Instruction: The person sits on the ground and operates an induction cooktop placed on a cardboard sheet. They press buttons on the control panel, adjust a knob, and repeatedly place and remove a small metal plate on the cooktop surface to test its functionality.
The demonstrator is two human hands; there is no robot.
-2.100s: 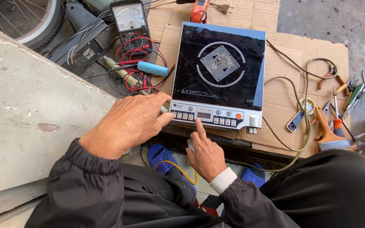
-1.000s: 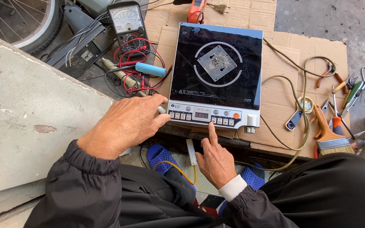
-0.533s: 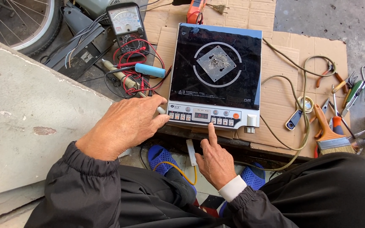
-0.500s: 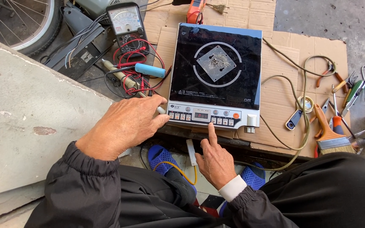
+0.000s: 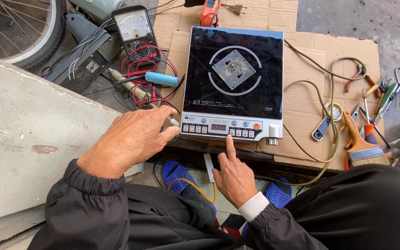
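Note:
A black induction cooker (image 5: 233, 78) with a silver control strip (image 5: 228, 128) lies on cardboard in front of me. My right hand (image 5: 234, 175) points its index finger up against a button on the strip, just right of the lit red display. Resting at the cooker's front left corner, my left hand (image 5: 130, 139) lies palm down with the thumb touching the corner. A square metal plate (image 5: 233, 69) lies on the glass top.
An analog multimeter (image 5: 134, 25) with red and black leads, a blue-handled tool (image 5: 161, 79) and a soldering iron lie at the left. Pliers, cutters and a paintbrush (image 5: 360, 144) sit at the right. A grey concrete slab (image 5: 28, 134) rises at the left; a bicycle wheel (image 5: 28, 32) behind.
My right index finger slid from a button near the display to one further right on the strip. My left hand stayed at the cooker's corner.

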